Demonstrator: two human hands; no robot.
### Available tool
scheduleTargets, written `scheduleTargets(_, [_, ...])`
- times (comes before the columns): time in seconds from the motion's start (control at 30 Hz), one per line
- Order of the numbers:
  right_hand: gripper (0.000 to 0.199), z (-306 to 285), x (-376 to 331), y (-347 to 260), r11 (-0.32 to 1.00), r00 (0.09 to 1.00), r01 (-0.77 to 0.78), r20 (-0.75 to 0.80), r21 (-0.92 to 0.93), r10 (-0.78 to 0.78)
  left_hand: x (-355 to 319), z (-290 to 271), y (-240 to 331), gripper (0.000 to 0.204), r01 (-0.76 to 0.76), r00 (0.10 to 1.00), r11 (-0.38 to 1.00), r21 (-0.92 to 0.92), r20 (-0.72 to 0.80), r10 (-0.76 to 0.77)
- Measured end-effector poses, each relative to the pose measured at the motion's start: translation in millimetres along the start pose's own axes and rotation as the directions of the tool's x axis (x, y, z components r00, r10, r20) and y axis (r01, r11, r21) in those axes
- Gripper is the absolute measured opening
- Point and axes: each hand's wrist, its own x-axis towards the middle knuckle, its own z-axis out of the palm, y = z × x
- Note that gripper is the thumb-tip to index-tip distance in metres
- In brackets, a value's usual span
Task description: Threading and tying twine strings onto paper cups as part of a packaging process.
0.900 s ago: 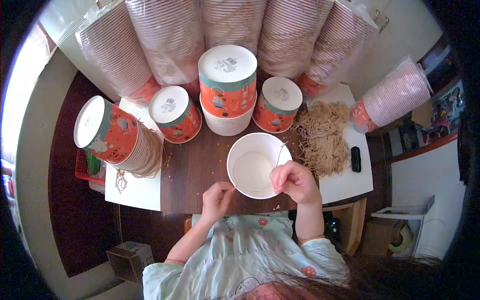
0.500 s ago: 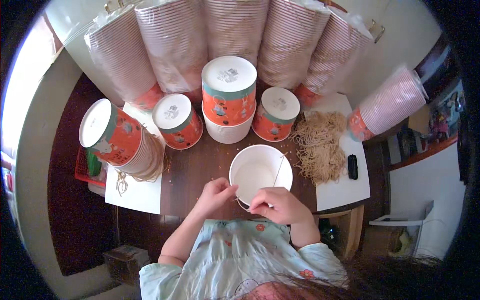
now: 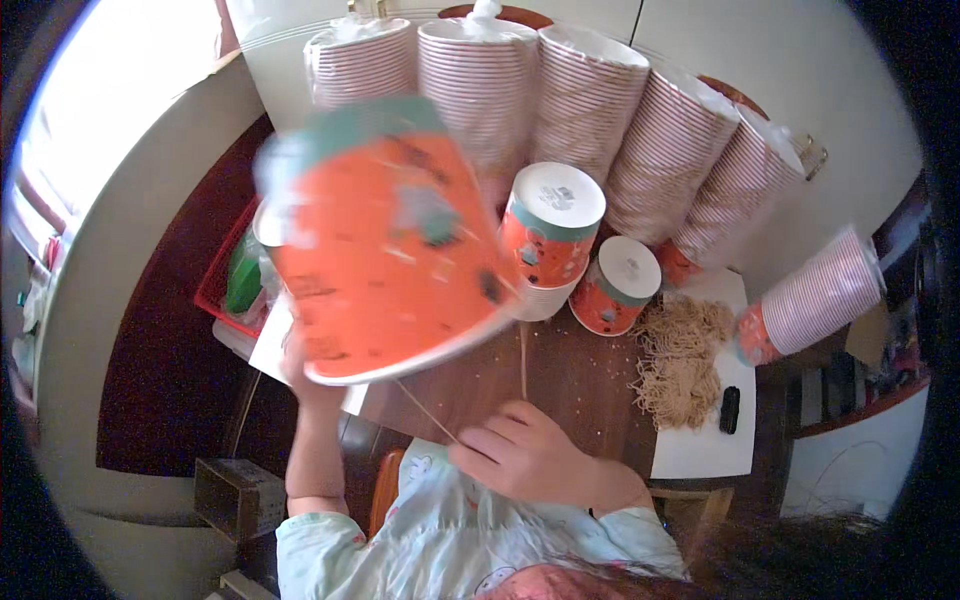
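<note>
A large orange paper bucket [image 3: 390, 250] with a green band is lifted at the left, blurred by motion. It is tilted, with its white rim low and its banded end up. My left hand [image 3: 312, 372] holds it at the lower left; most of its fingers are hidden behind the bucket. My right hand [image 3: 525, 455] is closed on a thin tan cord [image 3: 425, 408] in front of my chest. One length of the cord runs from the hand to the bucket's rim; another length stands up from the fingers over the brown table [image 3: 470, 365].
Tall plastic-wrapped bucket stacks [image 3: 590, 100] line the back. Nearer are upturned buckets [image 3: 555, 235] and a single upturned bucket [image 3: 618, 290]. A heap of tan cords [image 3: 685, 360] lies on white board beside a black object [image 3: 730, 410]. At left is a red basket [image 3: 212, 290].
The bucket, which stood mouth up on the table, is now raised to the left and tipped over in my left hand. My right hand draws the cord away from it. The view has shifted.
</note>
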Motion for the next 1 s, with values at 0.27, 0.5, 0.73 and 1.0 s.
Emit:
scheduleTargets(0.27, [0.010,109,131,53,0.978,0.937,0.111,-0.309,-0.178,-0.163,127,-66,39,0.017,-0.545,0.421,0.083,0.834,0.187,0.888])
scheduleTargets(0.5, [0.006,166,143,64,0.988,0.974,0.009,-0.222,-0.153,-0.043,143,-116,-24,0.011,-0.423,0.641,-0.033,0.906,0.325,0.695])
scheduleTargets(0.73, [0.015,206,110,71,0.998,0.999,-0.046,0.020,-0.033,0.047,114,-129,-36,0.034,-0.459,0.694,-0.059,0.886,0.399,0.600])
scheduleTargets(1.0, [0.023,205,84,88,0.961,0.994,-0.057,-0.076,0.271,0.080,89,-46,16,0.049,-0.495,0.624,-0.070,0.866,0.410,0.665])
